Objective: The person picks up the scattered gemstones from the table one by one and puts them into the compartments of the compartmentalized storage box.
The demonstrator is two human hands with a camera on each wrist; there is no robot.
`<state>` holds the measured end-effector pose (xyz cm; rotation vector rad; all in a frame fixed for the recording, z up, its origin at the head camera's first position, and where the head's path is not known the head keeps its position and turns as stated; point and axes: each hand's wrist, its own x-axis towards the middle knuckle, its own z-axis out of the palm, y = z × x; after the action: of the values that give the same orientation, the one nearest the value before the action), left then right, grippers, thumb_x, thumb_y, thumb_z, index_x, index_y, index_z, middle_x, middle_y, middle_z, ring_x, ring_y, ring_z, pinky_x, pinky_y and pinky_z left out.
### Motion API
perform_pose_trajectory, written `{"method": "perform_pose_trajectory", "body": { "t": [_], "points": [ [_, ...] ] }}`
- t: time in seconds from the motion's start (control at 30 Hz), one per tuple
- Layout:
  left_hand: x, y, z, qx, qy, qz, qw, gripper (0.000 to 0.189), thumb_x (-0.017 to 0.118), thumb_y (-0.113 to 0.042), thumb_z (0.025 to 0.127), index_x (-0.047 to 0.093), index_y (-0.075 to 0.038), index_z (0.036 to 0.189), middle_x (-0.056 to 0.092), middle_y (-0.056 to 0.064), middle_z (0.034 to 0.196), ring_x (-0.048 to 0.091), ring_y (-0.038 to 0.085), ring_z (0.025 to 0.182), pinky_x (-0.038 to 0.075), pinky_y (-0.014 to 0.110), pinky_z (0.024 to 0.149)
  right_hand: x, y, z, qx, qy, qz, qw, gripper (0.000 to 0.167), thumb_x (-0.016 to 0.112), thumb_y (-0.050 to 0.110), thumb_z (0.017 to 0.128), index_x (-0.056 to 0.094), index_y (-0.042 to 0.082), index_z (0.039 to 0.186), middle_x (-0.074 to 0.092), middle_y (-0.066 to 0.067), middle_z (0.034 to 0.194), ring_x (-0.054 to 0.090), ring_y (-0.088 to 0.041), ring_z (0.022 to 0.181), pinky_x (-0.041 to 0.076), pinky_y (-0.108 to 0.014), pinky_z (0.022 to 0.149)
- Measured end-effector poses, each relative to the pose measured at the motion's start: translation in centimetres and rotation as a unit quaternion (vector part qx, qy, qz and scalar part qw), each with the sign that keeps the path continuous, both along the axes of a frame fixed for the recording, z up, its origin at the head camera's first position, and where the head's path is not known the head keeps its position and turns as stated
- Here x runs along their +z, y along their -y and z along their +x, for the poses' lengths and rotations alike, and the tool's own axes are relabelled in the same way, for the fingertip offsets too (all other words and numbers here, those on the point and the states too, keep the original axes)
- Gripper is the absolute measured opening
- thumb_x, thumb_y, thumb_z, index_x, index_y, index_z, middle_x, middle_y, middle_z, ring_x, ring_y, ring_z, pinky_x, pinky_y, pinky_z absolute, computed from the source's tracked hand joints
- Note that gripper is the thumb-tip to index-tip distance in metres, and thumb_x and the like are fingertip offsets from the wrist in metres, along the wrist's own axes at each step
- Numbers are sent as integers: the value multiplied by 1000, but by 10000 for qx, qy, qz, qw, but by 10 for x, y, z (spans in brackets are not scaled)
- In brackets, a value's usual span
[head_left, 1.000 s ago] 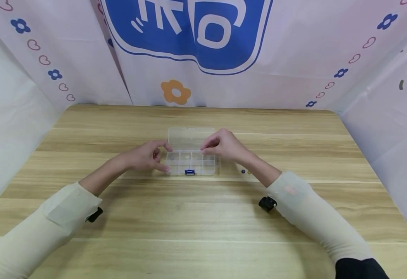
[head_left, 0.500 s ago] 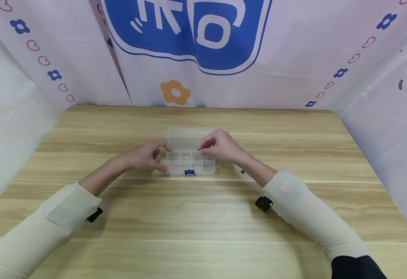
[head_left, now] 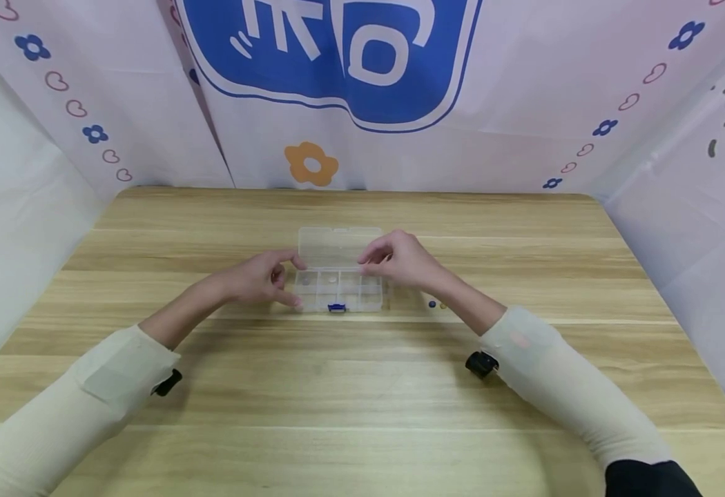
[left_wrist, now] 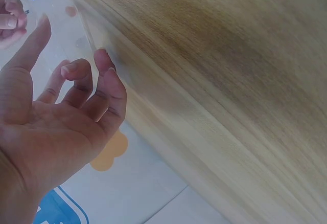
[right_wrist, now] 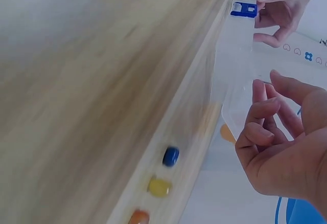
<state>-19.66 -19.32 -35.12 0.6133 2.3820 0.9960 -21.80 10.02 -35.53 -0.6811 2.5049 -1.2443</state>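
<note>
A clear plastic compartment box (head_left: 371,298) with a blue latch (head_left: 337,308) lies on the table, its clear lid (head_left: 328,247) folded back. At the box's left end my left hand (head_left: 253,279) grips it, thumb at the near corner and index finger at the far one. My right hand (head_left: 406,261) is over the far right compartments, thumb and index fingertips together. A tiny dark bead-like thing (left_wrist: 26,12) shows at those fingertips in the left wrist view; its kind is hard to make out. A pale round spot (head_left: 333,280) shows in one compartment.
Right of the box, under my right forearm, lie a blue bead (right_wrist: 171,156), a yellow bead (right_wrist: 159,186) and an orange bead (right_wrist: 139,217). The wooden table (head_left: 337,400) ends at a printed cloth backdrop (head_left: 437,162).
My right hand shifted slightly left over the box, then came back right. The yellow bead, hidden half a second ago, shows again beside the forearm. My left hand keeps its place.
</note>
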Motion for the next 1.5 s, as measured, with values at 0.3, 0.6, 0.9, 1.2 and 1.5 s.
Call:
{"method": "perform_pose_trajectory", "body": {
  "t": [0.3, 0.6, 0.9, 1.2, 1.5],
  "points": [
    [1, 0, 1, -2, 23, -7, 10000, 57, 82, -8, 89, 51, 8, 133, 44, 0, 65, 41, 14, 62, 38, 25, 57, 1, -32, 6, -118, -19, 168, 9998, 13, 77, 12, 94, 78, 4, 104, 75, -6, 98, 67, -20, 92, 55, -36, 83],
    [0, 0, 2, -42, -37, 0, 10000, 58, 82, -9, 89, 50, 9, 133, 46, 1, 67, 43, 13, 61, 38, 25, 56, -5, -63, 8, -7, 62, 405, 9992, 13, 73, 6, 95, 76, -1, 106, 73, -9, 98, 66, -22, 91, 54, -35, 81],
    [3, -1, 4, -32, -99, -66, 9999, 59, 83, -11, 88, 50, 8, 133, 47, 1, 67, 43, 14, 61, 38, 25, 56, -8, -84, 12, 209, 124, 661, 9975, 11, 74, -2, 91, 75, -3, 102, 73, -8, 91, 66, -19, 86, 55, -34, 80],
    [2, -1, 0, -52, -108, -154, 9998, 57, 83, -10, 88, 51, 7, 132, 48, 2, 68, 43, 14, 62, 39, 25, 56, -9, -93, 14, 550, -121, 1048, 9929, 5, 81, 2, 87, 77, 5, 88, 74, -1, 87, 65, -15, 82, 56, -36, 79],
    [4, -2, 2, -47, -65, -93, 9999, 58, 83, -11, 88, 50, 7, 133, 47, 2, 68, 43, 14, 62, 39, 25, 56, -10, -92, 18, 535, 140, 1272, 9903, 14, 87, 3, 82, 74, 8, 81, 72, 2, 81, 65, -14, 76, 54, -28, 67]
  ]
}}
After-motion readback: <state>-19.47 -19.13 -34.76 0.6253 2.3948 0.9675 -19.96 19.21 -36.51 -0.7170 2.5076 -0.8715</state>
